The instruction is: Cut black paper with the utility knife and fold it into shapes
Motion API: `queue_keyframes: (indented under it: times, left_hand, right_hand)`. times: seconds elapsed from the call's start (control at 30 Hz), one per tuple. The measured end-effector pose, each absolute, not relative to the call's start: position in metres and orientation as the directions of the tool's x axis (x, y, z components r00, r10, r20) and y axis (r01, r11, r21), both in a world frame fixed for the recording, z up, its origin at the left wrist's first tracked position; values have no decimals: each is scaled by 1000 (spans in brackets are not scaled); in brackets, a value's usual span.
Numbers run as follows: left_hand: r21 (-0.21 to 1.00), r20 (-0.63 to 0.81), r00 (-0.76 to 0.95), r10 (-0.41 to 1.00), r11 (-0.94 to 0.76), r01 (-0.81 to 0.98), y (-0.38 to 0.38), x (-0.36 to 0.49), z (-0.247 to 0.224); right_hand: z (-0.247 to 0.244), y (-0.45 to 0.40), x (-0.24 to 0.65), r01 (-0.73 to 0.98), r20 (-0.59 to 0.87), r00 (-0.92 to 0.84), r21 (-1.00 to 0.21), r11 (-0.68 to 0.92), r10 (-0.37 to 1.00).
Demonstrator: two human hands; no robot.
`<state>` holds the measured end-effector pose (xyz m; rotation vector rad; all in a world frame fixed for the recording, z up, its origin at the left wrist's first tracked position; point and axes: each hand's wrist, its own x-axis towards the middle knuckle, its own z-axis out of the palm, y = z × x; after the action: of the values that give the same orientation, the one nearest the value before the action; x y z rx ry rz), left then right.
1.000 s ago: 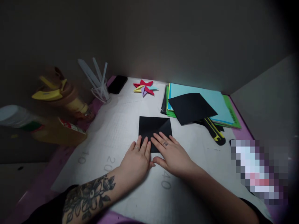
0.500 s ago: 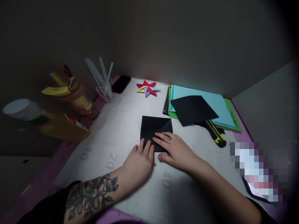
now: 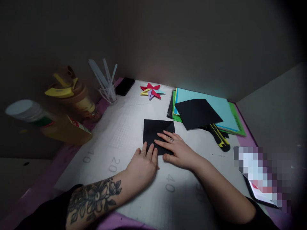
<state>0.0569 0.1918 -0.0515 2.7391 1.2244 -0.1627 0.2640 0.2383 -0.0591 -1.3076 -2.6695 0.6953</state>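
Note:
A square of black paper (image 3: 153,131) lies flat on the white mat in front of me, with a faint diagonal crease toward its upper right corner. My left hand (image 3: 144,159) rests at the paper's lower left, fingertips touching the near edge. Laid flat across the right half of the sheet is my right hand (image 3: 176,148), fingers spread and thumb by the lower edge. Neither hand grips anything. The paper's lower right part is hidden under my right hand.
Beyond the paper sits a multicoloured folded paper star (image 3: 152,91). Right of it, a black sheet (image 3: 198,113) covers part of a coloured paper stack (image 3: 213,100) and a yellow-black cutter (image 3: 220,139). Leftward stand a clear cup (image 3: 109,94), a glue bottle (image 3: 55,127) and a phone (image 3: 125,87).
My right hand has slid slightly left and up over the black paper, its fingers still spread. My left hand stays at the near edge. The view has shifted a little.

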Motion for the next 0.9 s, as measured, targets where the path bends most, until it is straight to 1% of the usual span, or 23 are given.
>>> queue_keyframes:
  times: [0.1, 0.3, 0.43, 0.67, 0.9]
  left_hand:
    - [79, -176, 656, 734, -654, 753, 192, 58, -49]
    - [36, -209, 657, 725, -665, 746, 191, 58, -48]
    - [26, -207, 656, 726, -666, 745, 191, 58, -50]
    - [20, -170, 660, 732, -667, 745, 191, 57, -52]
    - [14, -191, 658, 729, -668, 744, 191, 58, -51]
  right_hand:
    - [-59, 239, 264, 726, -120, -632, -438, 531, 765]
    - [-55, 241, 266, 722, -122, -633, -450, 526, 765]
    - [-52, 242, 265, 722, -112, -623, -465, 513, 774]
    - [-50, 242, 263, 743, -138, -608, -446, 499, 782]
    - [-51, 242, 263, 738, -143, -614, -453, 500, 776]
